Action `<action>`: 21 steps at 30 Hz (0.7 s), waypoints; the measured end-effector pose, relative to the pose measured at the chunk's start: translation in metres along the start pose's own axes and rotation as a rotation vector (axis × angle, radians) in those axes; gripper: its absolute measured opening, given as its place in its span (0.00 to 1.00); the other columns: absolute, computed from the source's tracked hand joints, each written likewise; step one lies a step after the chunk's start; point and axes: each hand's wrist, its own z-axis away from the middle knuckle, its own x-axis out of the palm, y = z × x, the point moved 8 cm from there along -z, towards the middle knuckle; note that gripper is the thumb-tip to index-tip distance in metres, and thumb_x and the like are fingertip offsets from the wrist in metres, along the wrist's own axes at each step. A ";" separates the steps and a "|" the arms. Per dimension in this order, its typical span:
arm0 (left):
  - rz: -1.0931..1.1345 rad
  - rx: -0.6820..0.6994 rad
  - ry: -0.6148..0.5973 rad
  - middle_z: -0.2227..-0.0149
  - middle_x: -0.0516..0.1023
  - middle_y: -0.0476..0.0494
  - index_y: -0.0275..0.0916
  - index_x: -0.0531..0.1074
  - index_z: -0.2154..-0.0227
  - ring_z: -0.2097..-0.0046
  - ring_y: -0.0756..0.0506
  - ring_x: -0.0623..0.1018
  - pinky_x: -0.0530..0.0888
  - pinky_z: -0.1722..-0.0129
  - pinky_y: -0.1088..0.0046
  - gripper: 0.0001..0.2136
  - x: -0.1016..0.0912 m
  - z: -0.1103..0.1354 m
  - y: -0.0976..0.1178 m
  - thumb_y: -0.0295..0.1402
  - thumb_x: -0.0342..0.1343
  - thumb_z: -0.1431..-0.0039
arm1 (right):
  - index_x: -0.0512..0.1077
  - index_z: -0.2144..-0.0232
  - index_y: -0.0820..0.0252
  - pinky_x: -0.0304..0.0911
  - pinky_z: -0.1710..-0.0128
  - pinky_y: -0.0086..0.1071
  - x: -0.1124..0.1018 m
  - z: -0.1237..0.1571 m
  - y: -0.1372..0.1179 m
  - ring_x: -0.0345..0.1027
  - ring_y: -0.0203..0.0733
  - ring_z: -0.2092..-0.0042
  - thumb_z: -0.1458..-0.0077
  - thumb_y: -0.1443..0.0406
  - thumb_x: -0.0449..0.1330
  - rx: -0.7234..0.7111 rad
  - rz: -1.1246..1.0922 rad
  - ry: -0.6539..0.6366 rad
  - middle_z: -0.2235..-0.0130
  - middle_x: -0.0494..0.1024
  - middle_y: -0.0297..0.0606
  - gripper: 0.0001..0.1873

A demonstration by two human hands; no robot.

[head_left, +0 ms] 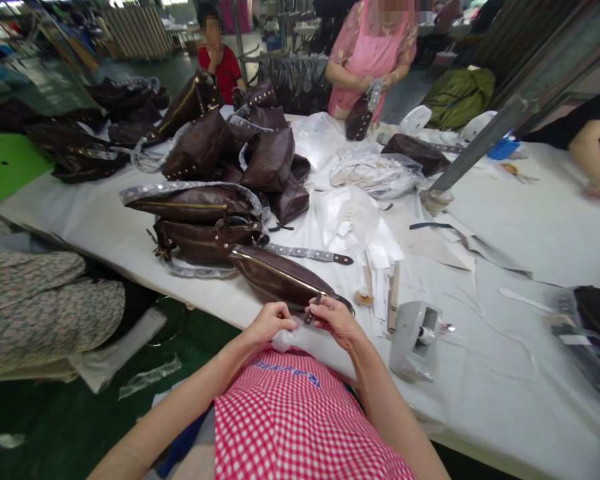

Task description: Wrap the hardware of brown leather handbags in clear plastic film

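A dark brown leather handbag point(275, 273) with a gold zipper lies on the white table point(505, 373), its near end at the table's edge in front of me. My right hand point(336, 319) is closed in a pinch on the zipper pull point(314, 307) at that end. My left hand point(271, 321) is curled beside it, fingers closed on a small piece of white wrapping point(283, 340) at the bag's tip. Both hands almost touch each other. Below them is my red-and-white checked apron point(300, 420).
A heap of similar brown bags point(230, 160) fills the table's left middle. A grey tape dispenser point(413, 337) stands right of my hands, with paper strips point(380, 287) and plastic bags point(370, 173) behind. Other people work at the far side, the right and left edges.
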 end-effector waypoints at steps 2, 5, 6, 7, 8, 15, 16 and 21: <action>-0.014 -0.009 -0.028 0.82 0.69 0.54 0.37 0.64 0.83 0.78 0.53 0.66 0.60 0.76 0.77 0.12 0.004 0.000 0.001 0.32 0.63 0.65 | 0.74 0.70 0.60 0.62 0.77 0.25 0.000 0.000 -0.001 0.69 0.35 0.71 0.68 0.59 0.74 -0.024 -0.027 0.005 0.71 0.79 0.36 0.21; -0.047 -0.020 -0.071 0.83 0.68 0.55 0.37 0.65 0.84 0.78 0.53 0.64 0.59 0.77 0.77 0.12 0.010 0.000 0.002 0.33 0.64 0.66 | 0.73 0.72 0.60 0.60 0.79 0.25 0.000 -0.001 -0.001 0.68 0.34 0.73 0.66 0.58 0.73 -0.051 -0.033 0.011 0.72 0.79 0.35 0.19; -0.053 -0.022 -0.082 0.83 0.67 0.55 0.37 0.65 0.84 0.78 0.53 0.64 0.58 0.77 0.77 0.12 0.012 -0.001 0.003 0.33 0.64 0.66 | 0.73 0.72 0.60 0.61 0.78 0.25 0.001 0.000 -0.001 0.69 0.34 0.73 0.66 0.58 0.73 -0.051 -0.041 0.008 0.72 0.79 0.35 0.19; -0.057 -0.022 -0.092 0.84 0.66 0.56 0.37 0.65 0.84 0.78 0.53 0.63 0.58 0.77 0.77 0.12 0.014 -0.001 0.003 0.33 0.65 0.67 | 0.73 0.72 0.60 0.62 0.78 0.26 0.002 0.000 0.000 0.69 0.35 0.73 0.66 0.58 0.73 -0.047 -0.055 0.002 0.72 0.79 0.35 0.19; -0.054 -0.024 -0.100 0.84 0.66 0.56 0.37 0.64 0.84 0.78 0.53 0.63 0.58 0.77 0.77 0.13 0.015 -0.002 0.003 0.34 0.65 0.67 | 0.72 0.71 0.59 0.63 0.77 0.27 0.002 0.000 0.000 0.70 0.35 0.73 0.67 0.58 0.73 -0.045 -0.072 -0.004 0.71 0.79 0.35 0.20; -0.043 -0.080 -0.140 0.84 0.67 0.55 0.37 0.65 0.83 0.79 0.53 0.64 0.57 0.78 0.77 0.15 0.022 -0.007 -0.007 0.37 0.66 0.67 | 0.70 0.69 0.60 0.65 0.72 0.27 0.004 0.000 -0.003 0.70 0.34 0.71 0.66 0.58 0.74 -0.130 -0.117 -0.007 0.70 0.79 0.34 0.23; -0.046 -0.090 -0.144 0.84 0.67 0.55 0.37 0.65 0.83 0.80 0.53 0.63 0.56 0.78 0.77 0.14 0.023 -0.007 -0.009 0.37 0.66 0.66 | 0.70 0.69 0.60 0.65 0.72 0.27 0.004 0.000 -0.003 0.69 0.33 0.71 0.66 0.58 0.74 -0.136 -0.117 -0.012 0.71 0.78 0.33 0.23; -0.041 -0.114 -0.137 0.83 0.69 0.53 0.36 0.68 0.82 0.79 0.53 0.65 0.57 0.77 0.76 0.14 0.022 -0.007 -0.011 0.38 0.66 0.65 | 0.70 0.68 0.59 0.63 0.73 0.27 0.003 -0.003 -0.002 0.66 0.31 0.73 0.66 0.59 0.74 -0.161 -0.111 -0.007 0.73 0.74 0.28 0.23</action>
